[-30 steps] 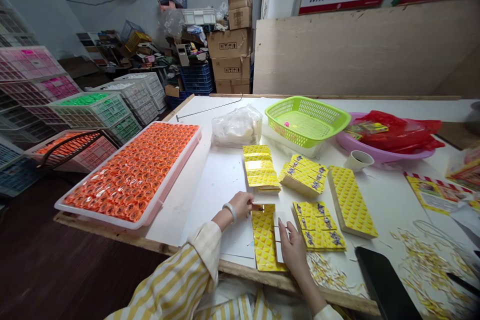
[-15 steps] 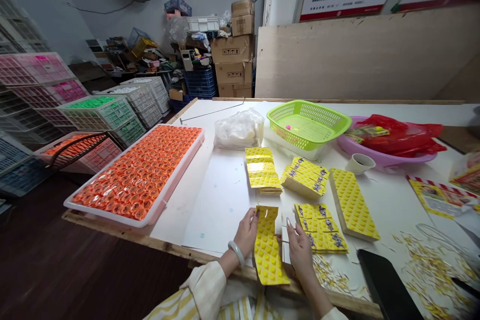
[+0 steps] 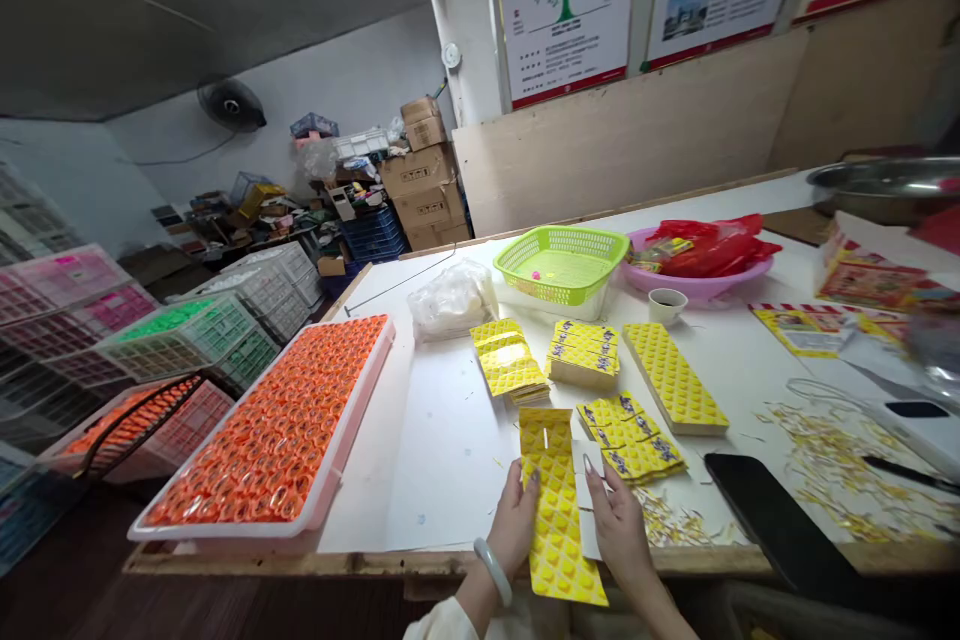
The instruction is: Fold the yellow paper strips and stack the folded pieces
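Two hands hold one long yellow strip low in the frame, over the front edge of the counter. The left hand pinches its left side and the right hand pinches its right side, which seems to keep it flat. A white card sits just by the right hand. Yellow stacks lie close by, easy to reach. Gold scraps lie off to the right, out of the way. A big orange tray sits at the left.
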Demonstrator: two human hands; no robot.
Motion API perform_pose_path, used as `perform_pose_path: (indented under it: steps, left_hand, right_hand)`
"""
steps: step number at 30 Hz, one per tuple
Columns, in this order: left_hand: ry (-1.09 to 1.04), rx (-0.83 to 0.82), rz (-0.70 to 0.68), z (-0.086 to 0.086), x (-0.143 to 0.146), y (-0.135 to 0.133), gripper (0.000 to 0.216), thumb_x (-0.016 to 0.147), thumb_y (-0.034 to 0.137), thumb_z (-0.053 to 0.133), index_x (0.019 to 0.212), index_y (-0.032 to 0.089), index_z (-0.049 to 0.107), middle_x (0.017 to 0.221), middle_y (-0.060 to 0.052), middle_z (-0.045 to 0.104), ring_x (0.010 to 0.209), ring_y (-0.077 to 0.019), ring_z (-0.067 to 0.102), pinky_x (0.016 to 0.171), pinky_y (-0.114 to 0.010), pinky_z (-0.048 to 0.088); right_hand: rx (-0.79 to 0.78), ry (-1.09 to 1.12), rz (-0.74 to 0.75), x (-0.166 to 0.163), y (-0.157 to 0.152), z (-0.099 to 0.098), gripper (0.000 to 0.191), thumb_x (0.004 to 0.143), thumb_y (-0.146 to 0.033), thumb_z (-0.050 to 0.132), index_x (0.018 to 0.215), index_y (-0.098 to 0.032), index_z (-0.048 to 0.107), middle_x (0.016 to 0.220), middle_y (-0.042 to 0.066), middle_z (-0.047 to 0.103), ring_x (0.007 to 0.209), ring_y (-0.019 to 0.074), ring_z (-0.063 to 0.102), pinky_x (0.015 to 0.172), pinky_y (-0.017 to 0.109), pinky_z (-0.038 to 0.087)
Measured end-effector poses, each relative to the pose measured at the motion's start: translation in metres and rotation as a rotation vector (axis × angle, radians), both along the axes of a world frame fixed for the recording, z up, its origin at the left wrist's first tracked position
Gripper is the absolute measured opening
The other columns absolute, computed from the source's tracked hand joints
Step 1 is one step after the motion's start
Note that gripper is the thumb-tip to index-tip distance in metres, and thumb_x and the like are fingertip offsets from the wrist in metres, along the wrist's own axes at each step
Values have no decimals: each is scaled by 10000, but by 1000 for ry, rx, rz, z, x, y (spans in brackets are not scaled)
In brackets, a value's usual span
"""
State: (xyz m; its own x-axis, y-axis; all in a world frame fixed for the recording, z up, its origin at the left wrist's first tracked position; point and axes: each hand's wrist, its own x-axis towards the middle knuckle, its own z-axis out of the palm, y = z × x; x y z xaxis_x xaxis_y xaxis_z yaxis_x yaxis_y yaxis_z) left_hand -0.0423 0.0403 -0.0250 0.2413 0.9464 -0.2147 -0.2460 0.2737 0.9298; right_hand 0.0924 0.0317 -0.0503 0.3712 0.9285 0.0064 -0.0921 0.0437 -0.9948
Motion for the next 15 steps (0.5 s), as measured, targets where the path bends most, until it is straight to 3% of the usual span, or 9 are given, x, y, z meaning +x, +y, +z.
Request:
perform_pose_path:
  steps: [4,8,12,15]
  left_hand:
    - [-62,-70,-228,22,-5,-21,486,694,324,680,1111,225,450,1073,-70,638,925,-213,627,819,-344,477]
    - [15,0,-237,35,-3,-34,437,702,285,639,1101,210,479,1093,-74,627,986,-229,598,858,-347,460]
    - [156,150,-197,34,0,-42,400,765,226,550,1152,197,454,1162,-87,588,1064,-223,551,927,-342,428]
    - [306,261,-244,33,-3,-49,390,833,231,473,1216,177,421,1229,-110,543,1125,-215,511,1003,-338,374]
  right_hand:
    - [17,-31,-27,-5,-25,13,437,752,-613,549,870,-199,620,673,36,658,596,194,596,512,268,473]
    - [28,-90,-33,-8,-46,26,394,780,-604,519,787,-218,597,623,18,633,515,160,551,464,244,445]
    - [48,-146,-59,-7,-55,32,385,801,-594,492,753,-220,569,633,17,624,519,157,560,486,246,463]
    - [36,-192,-108,-4,-58,31,401,797,-600,491,822,-212,587,660,29,631,573,178,590,519,256,482]
